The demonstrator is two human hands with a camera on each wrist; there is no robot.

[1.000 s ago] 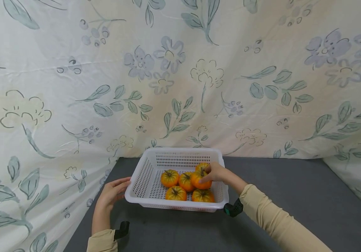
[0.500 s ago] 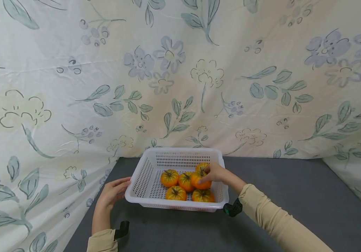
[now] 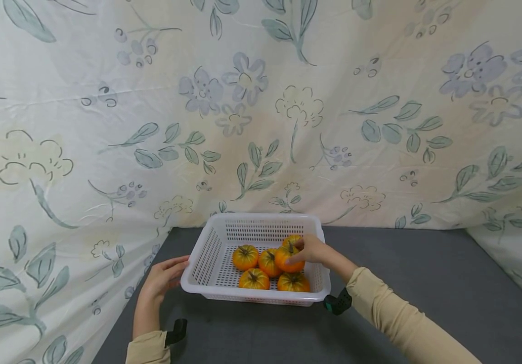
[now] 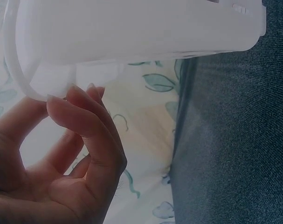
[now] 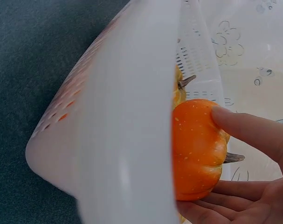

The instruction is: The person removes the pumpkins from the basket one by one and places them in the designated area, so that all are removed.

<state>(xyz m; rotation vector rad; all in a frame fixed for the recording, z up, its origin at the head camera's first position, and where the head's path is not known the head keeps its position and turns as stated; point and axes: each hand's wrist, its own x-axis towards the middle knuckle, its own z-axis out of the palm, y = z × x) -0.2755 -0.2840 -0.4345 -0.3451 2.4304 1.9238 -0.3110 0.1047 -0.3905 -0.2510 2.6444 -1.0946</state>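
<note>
A white plastic basket (image 3: pixel 255 291) with slotted walls holds several small orange pumpkins, among them one at the left (image 3: pixel 245 258) and one at the front (image 3: pixel 254 279). My right hand (image 3: pixel 314 249) grips a pumpkin (image 3: pixel 288 259) at the basket's right side, above its neighbours. In the right wrist view the thumb lies on one side of this pumpkin (image 5: pixel 199 144) and the fingers on the other, with the stem between. My left hand (image 3: pixel 163 277) holds the basket's left rim; its curled fingertips (image 4: pixel 62 109) and thumb meet the rim in the left wrist view.
The basket stands on a dark grey table (image 3: pixel 406 273). A floral cloth (image 3: pixel 261 111) hangs behind it and along both sides. A black wrist strap (image 3: pixel 176 332) sits on the left wrist and another (image 3: pixel 337 302) on the right.
The pumpkin in my right hand has shifted very slightly to the left. My left hand and the basket have stayed in place.
</note>
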